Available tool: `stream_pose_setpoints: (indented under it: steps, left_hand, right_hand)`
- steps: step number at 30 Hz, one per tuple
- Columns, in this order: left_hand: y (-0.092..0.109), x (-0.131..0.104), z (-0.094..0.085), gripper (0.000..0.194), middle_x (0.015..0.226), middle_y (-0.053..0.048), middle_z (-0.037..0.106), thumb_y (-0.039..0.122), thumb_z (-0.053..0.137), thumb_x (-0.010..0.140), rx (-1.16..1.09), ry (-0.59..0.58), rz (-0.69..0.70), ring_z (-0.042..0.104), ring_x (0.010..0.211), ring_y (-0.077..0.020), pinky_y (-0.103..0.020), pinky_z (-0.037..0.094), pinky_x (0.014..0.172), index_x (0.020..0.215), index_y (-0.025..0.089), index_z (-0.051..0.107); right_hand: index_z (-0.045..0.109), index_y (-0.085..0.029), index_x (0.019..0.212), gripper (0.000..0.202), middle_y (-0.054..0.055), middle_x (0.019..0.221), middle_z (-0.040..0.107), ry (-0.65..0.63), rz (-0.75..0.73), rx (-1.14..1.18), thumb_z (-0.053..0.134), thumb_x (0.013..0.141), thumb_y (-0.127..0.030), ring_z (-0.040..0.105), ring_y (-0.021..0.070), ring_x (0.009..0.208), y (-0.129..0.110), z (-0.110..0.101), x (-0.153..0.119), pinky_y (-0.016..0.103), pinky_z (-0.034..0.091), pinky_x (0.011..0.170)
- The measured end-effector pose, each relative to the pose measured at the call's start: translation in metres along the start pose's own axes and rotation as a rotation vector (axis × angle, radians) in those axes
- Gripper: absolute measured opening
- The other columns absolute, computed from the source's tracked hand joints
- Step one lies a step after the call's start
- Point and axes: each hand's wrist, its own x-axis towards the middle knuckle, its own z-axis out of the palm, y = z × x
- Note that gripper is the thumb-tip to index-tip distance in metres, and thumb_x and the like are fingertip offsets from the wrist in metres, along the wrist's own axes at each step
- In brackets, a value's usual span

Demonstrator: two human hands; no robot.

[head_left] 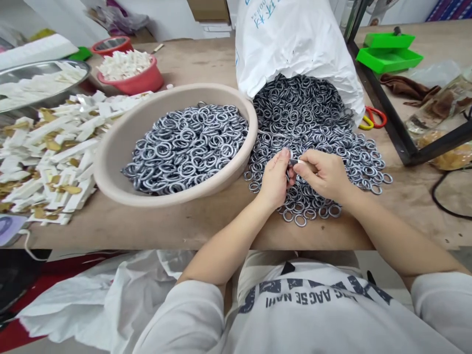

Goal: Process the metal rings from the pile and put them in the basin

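Note:
My left hand (276, 178) and my right hand (322, 174) meet over a spread of loose grey rings (363, 169). Both are closed, with their fingertips nearly touching. Between them shows a small dark grey piece (293, 162), which looks like one of the rings seen edge-on; the fingers cover most of it. The rings spill from the mouth of a large white sack (295, 44) lying just beyond my hands. On the left, close to my left hand, stands a wide beige basin (110, 169) holding many more grey rings (188, 152).
White and gold-coloured pieces (66, 167) are heaped at the left, near a metal bowl (83, 73) and a red bowl (136, 86) of white pieces. Scissors (375, 118) lie right of the sack, beside a dark metal frame (387, 113). Green trays (391, 60) stand behind it.

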Motion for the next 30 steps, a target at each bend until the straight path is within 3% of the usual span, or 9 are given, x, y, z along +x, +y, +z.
stream_pose_setpoints:
  steps: [5, 10, 13, 16, 20, 22, 24, 28, 30]
  left_hand:
    - [-0.001, -0.003, 0.0, 0.043, 0.055, 0.008, 0.041, 0.06, 0.06, 0.087, 0.03, -0.029, -0.002, 0.037, 0.039, -0.0033, -0.017, 0.022, 0.037, 0.078, 0.021, 0.044]
    - [-0.003, -0.015, 0.007, 0.045, 0.056, 0.007, 0.043, 0.059, 0.062, 0.085, 0.05, -0.351, -0.044, 0.04, 0.043, -0.0041, -0.018, 0.028, 0.04, 0.073, 0.019, 0.044]
    - [-0.002, -0.015, 0.006, 0.044, 0.061, 0.004, 0.053, 0.059, 0.061, 0.086, 0.083, -0.443, -0.093, 0.045, 0.045, -0.0048, -0.018, 0.027, 0.041, 0.075, 0.018, 0.05]
    - [0.0, -0.013, 0.002, 0.043, 0.069, -0.001, 0.063, 0.058, 0.062, 0.086, 0.137, -0.496, -0.115, 0.049, 0.048, -0.0047, -0.018, 0.027, 0.042, 0.085, 0.016, 0.061]
    - [0.001, -0.013, -0.002, 0.04, 0.072, -0.002, 0.065, 0.053, 0.063, 0.087, 0.15, -0.571, -0.142, 0.05, 0.048, -0.0045, -0.018, 0.03, 0.043, 0.101, 0.015, 0.069]
    - [0.002, -0.01, -0.003, 0.035, 0.072, -0.001, 0.065, 0.048, 0.062, 0.088, 0.125, -0.521, -0.149, 0.05, 0.048, -0.0046, -0.018, 0.028, 0.042, 0.101, 0.016, 0.069]
    - [0.003, -0.004, -0.007, 0.029, 0.072, -0.001, 0.065, 0.044, 0.059, 0.088, 0.076, -0.387, -0.146, 0.052, 0.048, -0.0055, -0.017, 0.026, 0.039, 0.094, 0.017, 0.067]
    - [0.005, 0.01, -0.015, 0.03, 0.073, 0.0, 0.063, 0.047, 0.06, 0.087, -0.012, -0.025, -0.084, 0.052, 0.048, -0.006, -0.018, 0.027, 0.038, 0.079, 0.018, 0.057]
    - [0.004, 0.012, -0.015, 0.036, 0.069, 0.002, 0.059, 0.053, 0.064, 0.085, 0.019, 0.071, -0.055, 0.049, 0.046, -0.0051, -0.018, 0.025, 0.038, 0.079, 0.018, 0.055]
  right_hand:
    - [0.058, -0.021, 0.074, 0.044, 0.001, 0.067, 0.056, -0.021, 0.029, -0.035, 0.043, 0.099, -0.055, 0.049, 0.0139, 0.062, 0.006, 0.003, 0.004, 0.029, 0.03, 0.061]
    - [0.057, -0.021, 0.072, 0.051, 0.0, 0.065, 0.055, 0.105, 0.199, 0.108, 0.043, 0.096, -0.064, 0.049, 0.0149, 0.063, 0.035, 0.001, 0.017, 0.029, 0.035, 0.063]
    - [0.059, -0.02, 0.074, 0.051, 0.002, 0.07, 0.06, 0.151, 0.217, 0.149, 0.041, 0.097, -0.062, 0.052, 0.0153, 0.067, 0.043, 0.002, 0.027, 0.029, 0.037, 0.064]
    - [0.065, -0.02, 0.083, 0.043, 0.002, 0.073, 0.064, 0.042, 0.235, -0.049, 0.051, 0.092, -0.06, 0.053, 0.0162, 0.066, 0.042, 0.013, 0.044, 0.029, 0.036, 0.062]
    - [0.072, -0.021, 0.087, 0.029, 0.007, 0.085, 0.07, -0.154, 0.224, -0.396, 0.064, 0.084, -0.049, 0.057, 0.0197, 0.073, 0.041, 0.036, 0.075, 0.029, 0.033, 0.063]
    - [0.073, -0.021, 0.085, 0.024, 0.008, 0.084, 0.07, -0.192, 0.247, -0.446, 0.064, 0.084, -0.042, 0.057, 0.0204, 0.074, 0.043, 0.042, 0.087, 0.03, 0.032, 0.063]
    - [0.072, -0.019, 0.079, 0.022, 0.006, 0.076, 0.067, -0.176, 0.257, -0.383, 0.064, 0.084, -0.039, 0.055, 0.0189, 0.069, 0.046, 0.038, 0.092, 0.03, 0.031, 0.062]
    - [0.058, -0.019, 0.067, 0.038, -0.002, 0.057, 0.05, -0.089, 0.283, 0.15, 0.061, 0.089, -0.05, 0.04, 0.0113, 0.053, 0.042, 0.01, 0.075, 0.027, 0.029, 0.054]
    - [0.054, -0.021, 0.069, 0.043, -0.004, 0.056, 0.045, -0.132, 0.341, 0.445, 0.061, 0.088, -0.058, 0.034, 0.0092, 0.048, 0.034, -0.002, 0.057, 0.026, 0.026, 0.048]
